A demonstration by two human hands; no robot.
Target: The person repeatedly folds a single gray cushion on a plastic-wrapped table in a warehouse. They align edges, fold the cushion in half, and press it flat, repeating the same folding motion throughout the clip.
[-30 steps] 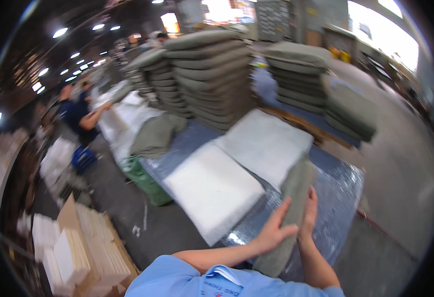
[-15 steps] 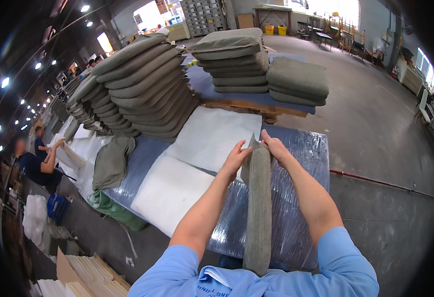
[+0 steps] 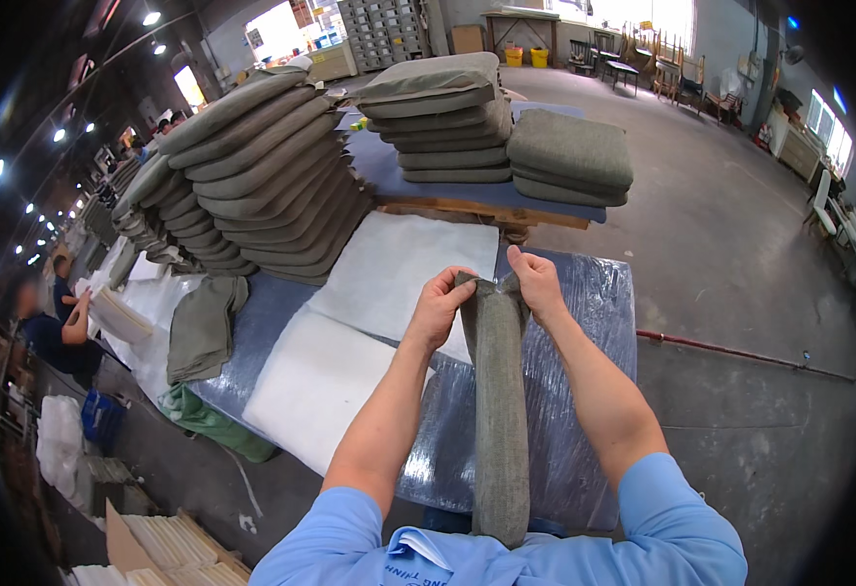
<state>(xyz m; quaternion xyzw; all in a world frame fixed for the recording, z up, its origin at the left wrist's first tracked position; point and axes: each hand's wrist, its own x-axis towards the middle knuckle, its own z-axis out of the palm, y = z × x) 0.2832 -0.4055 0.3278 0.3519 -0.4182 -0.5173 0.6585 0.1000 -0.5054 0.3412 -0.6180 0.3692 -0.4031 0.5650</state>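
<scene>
A grey-green cushion (image 3: 501,420) stands on edge against my body, its narrow side facing up. At its far end the fabric cover is gathered, with loose flaps to both sides. My left hand (image 3: 438,308) pinches the left flap between thumb and fingers. On the other side my right hand (image 3: 535,283) grips the right flap, thumb pointing up. Both hands are closed on the cover's edges, a short gap apart. Two white batting sheets (image 3: 325,386) lie on the plastic-wrapped blue table (image 3: 584,410) to the left of the cushion.
Tall stacks of grey-green cushions (image 3: 262,181) rise at the back left, with another stack (image 3: 438,117) and a short pile (image 3: 572,156) behind. Folded grey-green covers (image 3: 205,327) lie at the table's left. Two co-workers (image 3: 57,327) handle pale foam far left. Foam sheets (image 3: 169,547) fill a box below.
My hands have moved apart, drawing the cover's flaps outward at the cushion's far end. The view has shifted slightly to the right. A co-worker's foam piece has tilted.
</scene>
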